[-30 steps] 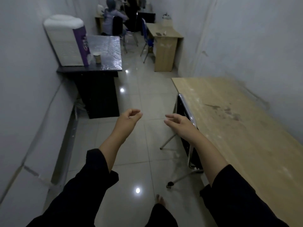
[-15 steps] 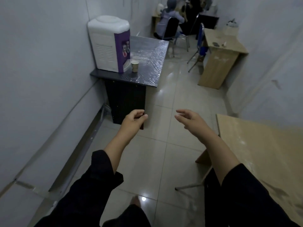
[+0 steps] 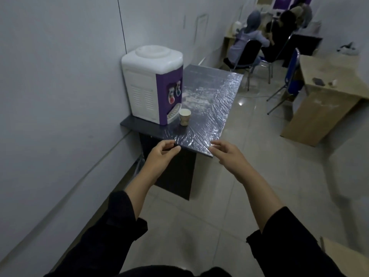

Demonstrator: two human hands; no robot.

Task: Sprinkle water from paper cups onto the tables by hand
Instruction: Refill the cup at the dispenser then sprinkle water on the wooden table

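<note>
Paper cup — pale, upright, open-topped

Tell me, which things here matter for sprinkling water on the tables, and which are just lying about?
For the job:
white paper cup
dark table wrapped in shiny plastic film
light wooden table
left hand, empty
right hand, empty

Just about:
white and purple water dispenser
blue metal-legged chair
small dark object on the wooden table
</note>
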